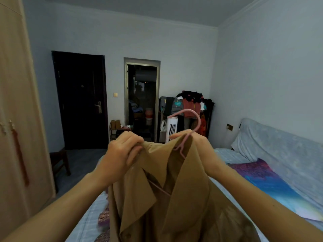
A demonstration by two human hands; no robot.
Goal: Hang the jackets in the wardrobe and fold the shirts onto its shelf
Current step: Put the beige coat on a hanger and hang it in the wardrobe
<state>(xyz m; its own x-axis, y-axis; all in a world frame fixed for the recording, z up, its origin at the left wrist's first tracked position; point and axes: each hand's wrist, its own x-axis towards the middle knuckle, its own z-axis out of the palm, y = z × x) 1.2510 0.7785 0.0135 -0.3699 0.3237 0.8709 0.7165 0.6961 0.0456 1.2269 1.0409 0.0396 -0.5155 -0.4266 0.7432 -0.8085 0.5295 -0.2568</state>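
A tan jacket (174, 198) hangs in front of me above the bed, with a pink hanger (196, 119) threaded inside its collar. My left hand (120, 154) pinches the collar fabric at the left shoulder. My right hand (195, 144) grips the hanger's neck together with the collar; the hook curves up above it. One pink hanger arm shows inside the open front of the jacket. The light wooden wardrobe (19, 119) stands at the far left, its doors closed, with a red tassel on a handle.
A bed with a pale sheet (232, 156) and a purple-blue cloth (265, 179) lies below and to the right. A dark stool (59, 159) stands by the wardrobe. A dark door, an open doorway, a white tower fan (172, 128) and a clothes-laden rack (190, 105) line the far wall.
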